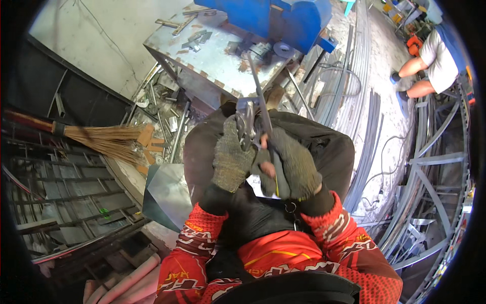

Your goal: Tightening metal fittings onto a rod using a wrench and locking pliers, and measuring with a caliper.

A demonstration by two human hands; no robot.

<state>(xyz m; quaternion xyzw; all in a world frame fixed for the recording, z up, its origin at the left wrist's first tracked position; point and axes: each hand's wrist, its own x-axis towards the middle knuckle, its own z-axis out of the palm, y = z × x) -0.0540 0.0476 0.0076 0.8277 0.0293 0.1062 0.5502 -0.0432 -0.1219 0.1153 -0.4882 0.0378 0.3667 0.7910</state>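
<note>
My right hand [294,164], in a worn grey knit glove with bare fingertips showing, is closed around a long, dark, tapering file [261,96]. Its grey and yellow handle [279,185] lies along the palm, and the blade points up and away toward the workbench. My left hand [232,159], gloved the same way, grips a small grey metal piece [248,109] with a squared end, just left of the file. Whether file and metal piece touch, I cannot tell. Both hands are over my lap, between my dark-trousered knees.
Ahead stands a low metal workbench [217,63] with a blue machine [273,20] and metal scraps [196,40]. Long steel bars [367,137] line the floor at right. A straw broom [101,138] lies left, near metal grilles [76,197]. Another person [438,61] is at far right.
</note>
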